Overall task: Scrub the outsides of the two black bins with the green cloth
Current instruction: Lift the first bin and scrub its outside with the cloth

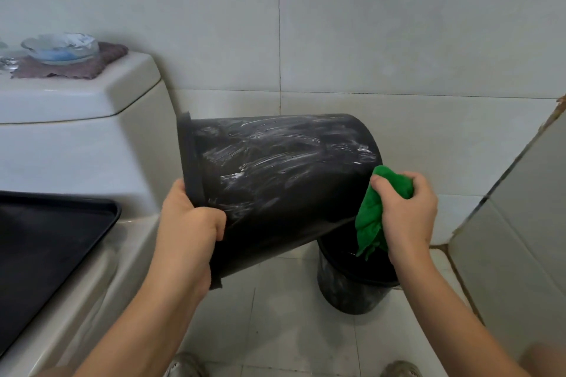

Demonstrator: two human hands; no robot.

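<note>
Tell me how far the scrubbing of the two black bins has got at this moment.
Done: white soapy streaks cover the visible side of the tilted black plastic bin. In hand: the left hand grips its rim, and the right hand holds the bunched green cloth near its base. Left: the second black bin stands on the floor; its wall shows faint smears, so its state is unclear.

Head-worn view, forward-down, close

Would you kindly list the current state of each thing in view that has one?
held bin: tipped sideways, soapy streaks on its wall
left hand: grips the held bin's rim
green cloth: bunched, hanging
right hand: grips the green cloth
floor bin: upright, open
glass bowl: upright on a folded cloth
</note>
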